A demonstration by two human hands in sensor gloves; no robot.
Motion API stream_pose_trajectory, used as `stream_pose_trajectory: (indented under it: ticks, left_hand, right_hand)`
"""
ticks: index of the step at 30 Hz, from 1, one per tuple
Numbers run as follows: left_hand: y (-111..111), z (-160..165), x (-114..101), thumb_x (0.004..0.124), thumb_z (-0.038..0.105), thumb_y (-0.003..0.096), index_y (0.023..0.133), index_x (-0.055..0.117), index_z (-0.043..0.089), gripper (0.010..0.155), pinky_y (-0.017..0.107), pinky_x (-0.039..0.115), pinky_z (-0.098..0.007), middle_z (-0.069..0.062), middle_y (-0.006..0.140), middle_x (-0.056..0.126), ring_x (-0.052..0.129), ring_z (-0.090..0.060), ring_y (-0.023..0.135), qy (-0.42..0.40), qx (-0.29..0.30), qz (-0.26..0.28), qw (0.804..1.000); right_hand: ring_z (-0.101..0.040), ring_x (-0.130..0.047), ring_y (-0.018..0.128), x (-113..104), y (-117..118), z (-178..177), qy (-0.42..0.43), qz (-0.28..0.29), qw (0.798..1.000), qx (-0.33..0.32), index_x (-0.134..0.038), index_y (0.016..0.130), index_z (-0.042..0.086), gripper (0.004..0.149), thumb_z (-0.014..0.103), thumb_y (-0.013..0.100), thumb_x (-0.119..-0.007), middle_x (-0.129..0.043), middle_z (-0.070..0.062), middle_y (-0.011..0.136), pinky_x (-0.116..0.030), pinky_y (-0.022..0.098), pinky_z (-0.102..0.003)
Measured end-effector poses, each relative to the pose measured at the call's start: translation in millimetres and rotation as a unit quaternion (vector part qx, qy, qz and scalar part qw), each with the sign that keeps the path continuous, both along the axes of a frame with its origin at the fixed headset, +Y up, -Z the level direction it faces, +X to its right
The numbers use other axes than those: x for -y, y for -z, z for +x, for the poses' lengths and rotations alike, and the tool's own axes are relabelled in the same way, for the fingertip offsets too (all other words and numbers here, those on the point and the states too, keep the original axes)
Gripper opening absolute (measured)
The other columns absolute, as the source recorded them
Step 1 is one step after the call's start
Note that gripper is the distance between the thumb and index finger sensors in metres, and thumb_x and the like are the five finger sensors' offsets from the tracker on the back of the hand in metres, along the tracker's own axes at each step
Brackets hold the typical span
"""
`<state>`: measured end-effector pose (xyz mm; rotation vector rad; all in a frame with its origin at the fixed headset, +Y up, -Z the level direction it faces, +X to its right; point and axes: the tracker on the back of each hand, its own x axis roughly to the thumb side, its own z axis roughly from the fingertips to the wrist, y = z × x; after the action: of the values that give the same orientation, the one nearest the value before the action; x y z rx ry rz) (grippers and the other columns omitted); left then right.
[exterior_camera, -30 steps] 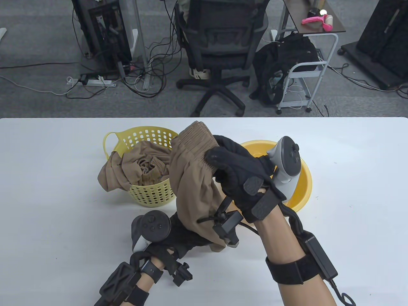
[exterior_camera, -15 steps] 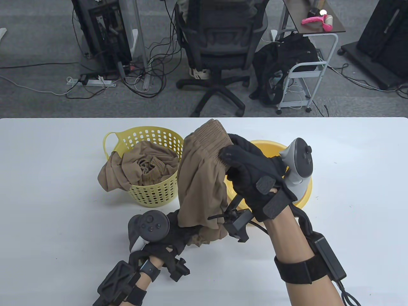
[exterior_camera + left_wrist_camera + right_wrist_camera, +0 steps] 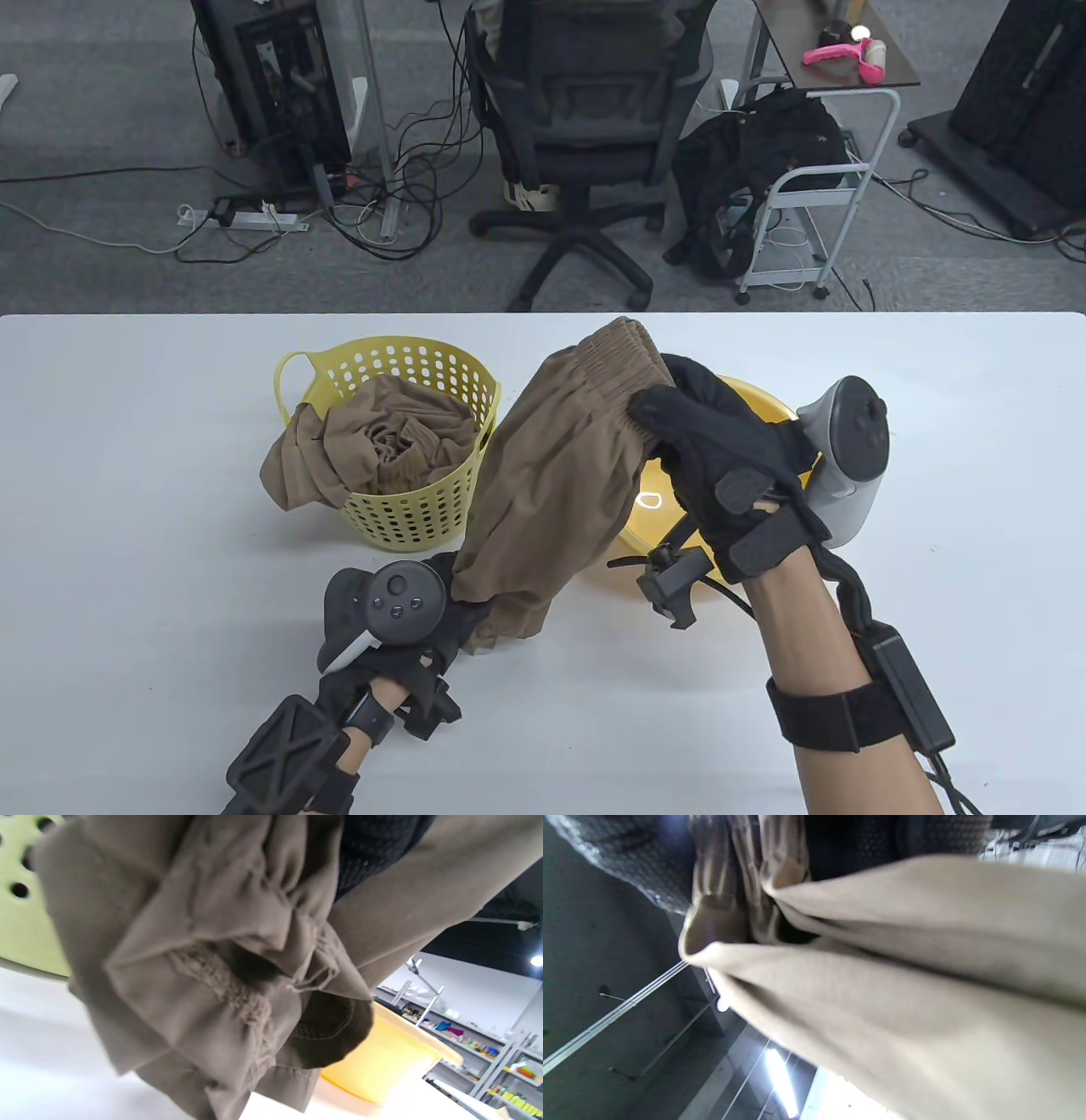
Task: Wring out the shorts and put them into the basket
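A pair of brown shorts [image 3: 551, 475] is stretched between my two hands above the table. My right hand [image 3: 670, 416] grips the elastic waistband up high, over the yellow basin [image 3: 764, 403]. My left hand [image 3: 462, 594] grips the bunched lower end near the table surface. The left wrist view shows the crumpled hem [image 3: 203, 984] filling the frame, with the basin [image 3: 382, 1065] behind it. Pale cloth of the shorts [image 3: 903, 984] covers the right wrist view, under my gloved fingers [image 3: 628, 870]. The yellow perforated basket [image 3: 407, 373] stands to the left and holds another brown garment [image 3: 382, 441].
The basket's garment hangs over its front-left rim [image 3: 288, 475]. Basin and basket stand side by side at mid table. Beyond the table's far edge are an office chair [image 3: 585, 127], a black backpack [image 3: 755, 170] and a white cart [image 3: 814, 195].
My right hand has carried the waistband to the right and my left hand has drawn the lower end left, so the shorts now stretch out in a longer slant.
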<state>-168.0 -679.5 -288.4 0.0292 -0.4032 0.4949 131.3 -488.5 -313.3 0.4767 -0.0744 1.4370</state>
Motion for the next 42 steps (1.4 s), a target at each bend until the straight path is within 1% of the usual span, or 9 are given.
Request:
stream_pose_trajectory:
  ticks: [7, 11, 16, 18, 21, 25, 29, 35, 42]
  left_hand:
    - [0, -10, -12, 0.088, 0.03, 0.0531, 0.087, 0.081, 0.016, 0.037, 0.057, 0.076, -0.064, -0.007, 0.078, 0.095, 0.103, -0.042, 0.073, 0.068, -0.008, 0.0, 0.998]
    - [1, -16, -20, 0.091, 0.029, 0.0513, 0.085, 0.083, 0.015, 0.037, 0.054, 0.078, -0.063, -0.009, 0.076, 0.098, 0.106, -0.04, 0.069, 0.091, -0.003, -0.013, 0.996]
    - [2, -19, -32, 0.094, 0.029, 0.0492, 0.084, 0.085, 0.014, 0.039, 0.053, 0.08, -0.063, -0.011, 0.073, 0.1, 0.108, -0.038, 0.065, 0.118, 0.018, -0.038, 0.992]
    - [2, -20, -40, 0.095, 0.029, 0.0482, 0.085, 0.084, 0.015, 0.041, 0.053, 0.08, -0.063, -0.01, 0.072, 0.101, 0.109, -0.037, 0.064, 0.119, 0.019, -0.034, 0.992]
    - [3, -23, -52, 0.097, 0.03, 0.047, 0.091, 0.076, 0.014, 0.052, 0.052, 0.082, -0.061, -0.009, 0.071, 0.101, 0.109, -0.036, 0.063, 0.103, 0.033, -0.05, 0.993]
    - [4, -26, -69, 0.1, 0.033, 0.0447, 0.095, 0.07, 0.013, 0.062, 0.051, 0.083, -0.059, -0.007, 0.071, 0.101, 0.11, -0.034, 0.061, 0.086, 0.043, -0.051, 0.994]
    - [2, -24, -82, 0.101, 0.035, 0.0439, 0.096, 0.069, 0.012, 0.065, 0.051, 0.084, -0.059, -0.007, 0.071, 0.101, 0.111, -0.033, 0.06, 0.065, 0.052, -0.051, 0.995]
    - [-3, -15, -97, 0.1, 0.037, 0.0446, 0.098, 0.067, 0.011, 0.068, 0.051, 0.084, -0.059, -0.007, 0.071, 0.101, 0.111, -0.033, 0.06, 0.022, 0.052, -0.045, 0.997]
    - [-5, -3, -103, 0.096, 0.033, 0.0491, 0.101, 0.064, 0.008, 0.066, 0.052, 0.079, -0.063, -0.012, 0.077, 0.096, 0.106, -0.039, 0.065, -0.043, 0.043, -0.05, 0.997]
  right_hand:
    - [-0.038, -0.083, 0.069, 10, -1, 29, -0.043, -0.004, 0.997, 0.068, -0.068, 0.094, 0.004, 0.067, 0.059, 0.056, -0.079, -0.08, -0.016, 0.083, -0.075, 0.052, -0.045]
    - [-0.038, -0.083, 0.069, 17, -2, 44, -0.094, 0.002, 0.989, 0.111, -0.068, 0.094, 0.004, 0.067, 0.058, 0.056, -0.08, -0.08, -0.016, 0.083, -0.075, 0.052, -0.045]
    - [-0.039, -0.084, 0.068, 27, -2, 56, -0.16, 0.013, 0.974, 0.158, -0.069, 0.093, 0.004, 0.067, 0.058, 0.055, -0.081, -0.081, -0.017, 0.082, -0.075, 0.052, -0.045]
    - [-0.039, -0.084, 0.068, 32, -3, 58, -0.187, 0.022, 0.966, 0.178, -0.07, 0.093, 0.004, 0.067, 0.057, 0.054, -0.081, -0.081, -0.017, 0.082, -0.075, 0.051, -0.046]
    - [-0.04, -0.084, 0.067, 36, -4, 60, -0.222, 0.035, 0.955, 0.196, -0.07, 0.092, 0.004, 0.067, 0.057, 0.054, -0.082, -0.082, -0.017, 0.081, -0.075, 0.051, -0.046]
    - [-0.04, -0.084, 0.067, 42, -6, 56, -0.26, 0.052, 0.941, 0.212, -0.071, 0.092, 0.004, 0.067, 0.057, 0.053, -0.083, -0.082, -0.017, 0.081, -0.075, 0.051, -0.046]
    - [-0.04, -0.084, 0.067, 46, -7, 48, -0.299, 0.071, 0.926, 0.218, -0.071, 0.091, 0.004, 0.066, 0.056, 0.052, -0.084, -0.082, -0.018, 0.081, -0.075, 0.051, -0.047]
    - [-0.041, -0.085, 0.066, 55, -11, 27, -0.359, 0.104, 0.901, 0.219, -0.073, 0.091, 0.004, 0.066, 0.055, 0.051, -0.085, -0.084, -0.018, 0.08, -0.076, 0.05, -0.047]
    - [-0.04, -0.089, 0.063, 63, -16, -2, -0.398, 0.137, 0.882, 0.211, -0.077, 0.089, 0.005, 0.065, 0.054, 0.048, -0.088, -0.088, -0.018, 0.077, -0.079, 0.047, -0.046]
